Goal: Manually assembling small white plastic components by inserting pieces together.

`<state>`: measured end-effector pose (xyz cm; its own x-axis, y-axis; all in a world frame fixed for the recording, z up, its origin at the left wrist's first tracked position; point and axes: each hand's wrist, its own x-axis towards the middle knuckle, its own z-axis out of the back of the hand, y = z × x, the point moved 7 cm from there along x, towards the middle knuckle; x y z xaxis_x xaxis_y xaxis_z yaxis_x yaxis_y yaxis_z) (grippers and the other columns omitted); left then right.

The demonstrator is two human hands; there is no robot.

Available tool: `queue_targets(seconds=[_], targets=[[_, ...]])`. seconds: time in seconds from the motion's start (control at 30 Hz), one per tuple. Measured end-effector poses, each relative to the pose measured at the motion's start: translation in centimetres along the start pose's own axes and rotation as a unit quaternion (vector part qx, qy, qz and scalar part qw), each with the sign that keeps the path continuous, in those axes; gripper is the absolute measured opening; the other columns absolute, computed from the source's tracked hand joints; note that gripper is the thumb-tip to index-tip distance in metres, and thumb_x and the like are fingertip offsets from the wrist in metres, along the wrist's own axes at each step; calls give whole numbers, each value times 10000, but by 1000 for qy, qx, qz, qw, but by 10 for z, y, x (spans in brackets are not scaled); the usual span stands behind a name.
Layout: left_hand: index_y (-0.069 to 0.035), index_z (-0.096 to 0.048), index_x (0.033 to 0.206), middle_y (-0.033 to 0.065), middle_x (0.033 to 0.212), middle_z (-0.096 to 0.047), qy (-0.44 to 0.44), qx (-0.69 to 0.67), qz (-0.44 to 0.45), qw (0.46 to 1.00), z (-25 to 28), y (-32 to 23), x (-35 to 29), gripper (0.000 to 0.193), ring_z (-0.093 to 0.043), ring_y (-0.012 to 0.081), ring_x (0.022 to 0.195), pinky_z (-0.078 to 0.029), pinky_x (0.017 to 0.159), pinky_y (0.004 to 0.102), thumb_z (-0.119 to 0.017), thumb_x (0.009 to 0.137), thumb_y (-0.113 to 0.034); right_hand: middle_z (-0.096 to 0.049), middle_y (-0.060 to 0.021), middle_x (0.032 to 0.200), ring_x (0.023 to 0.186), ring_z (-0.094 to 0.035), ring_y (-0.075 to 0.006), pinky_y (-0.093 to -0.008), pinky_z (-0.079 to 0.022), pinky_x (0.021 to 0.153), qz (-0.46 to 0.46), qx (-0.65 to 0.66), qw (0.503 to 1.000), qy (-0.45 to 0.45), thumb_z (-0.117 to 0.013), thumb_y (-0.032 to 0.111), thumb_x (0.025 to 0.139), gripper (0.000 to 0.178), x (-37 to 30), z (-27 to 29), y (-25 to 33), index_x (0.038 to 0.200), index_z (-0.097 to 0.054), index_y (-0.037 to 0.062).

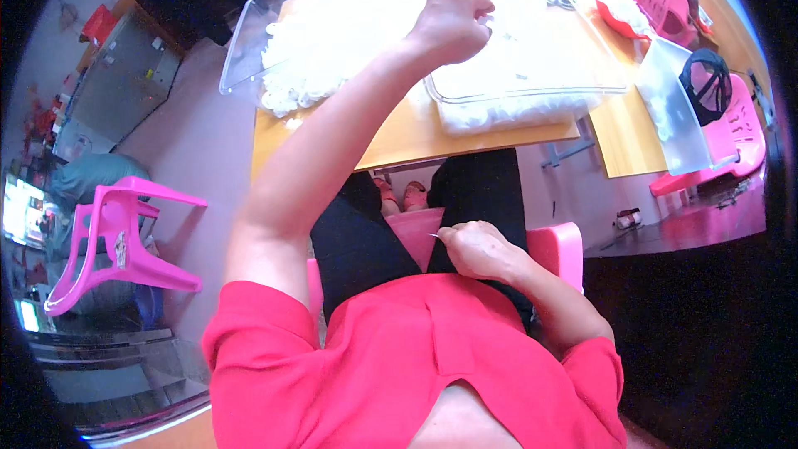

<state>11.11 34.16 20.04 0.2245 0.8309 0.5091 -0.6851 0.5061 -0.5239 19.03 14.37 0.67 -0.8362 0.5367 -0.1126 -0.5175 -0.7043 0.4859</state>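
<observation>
My left hand (453,27) is stretched out over the far part of the table, fingers curled closed. Whatever it may hold is lost in the glare. Beneath it lies a see-through plastic tray (532,93), its near side full of small white pieces (499,115). My right hand (482,249) is low over my right thigh, pinching a thin, pale, pointed thing (434,235); its kind cannot be told. To the left of my left forearm, more small white pieces (291,93) lie in another see-through tray (241,62).
The wooden table (399,137) is strongly overexposed. Scissors (560,0) and a red basket (619,12) with white pieces stand at the back right. A translucent bin (665,108) is on the right, near a pink chair (740,133). A pink stool (125,241) stands left.
</observation>
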Motion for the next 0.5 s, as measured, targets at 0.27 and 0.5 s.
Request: queue_targets(seconds=[0.27, 0.5], targets=[[60, -618, 1039, 69, 898, -666, -89, -397, 191, 894, 56, 4, -177, 221, -615, 103, 796, -499, 713, 230, -645, 844, -40, -611, -29, 738, 547, -495, -44, -190, -400, 478, -73, 447, 857, -246, -499, 47, 908, 202, -7, 65, 4, 1064, -603, -27], [39, -601, 1037, 84, 959, -628, -93, -523, 204, 822, 25, -8, -264, 185, -616, 137, 870, -529, 736, 262, -618, 854, 20, -629, -35, 817, 710, -547, -57, -209, -450, 599, -21, 515, 808, -286, -528, 70, 914, 174, 13, 64, 53, 1033, -615, -24]])
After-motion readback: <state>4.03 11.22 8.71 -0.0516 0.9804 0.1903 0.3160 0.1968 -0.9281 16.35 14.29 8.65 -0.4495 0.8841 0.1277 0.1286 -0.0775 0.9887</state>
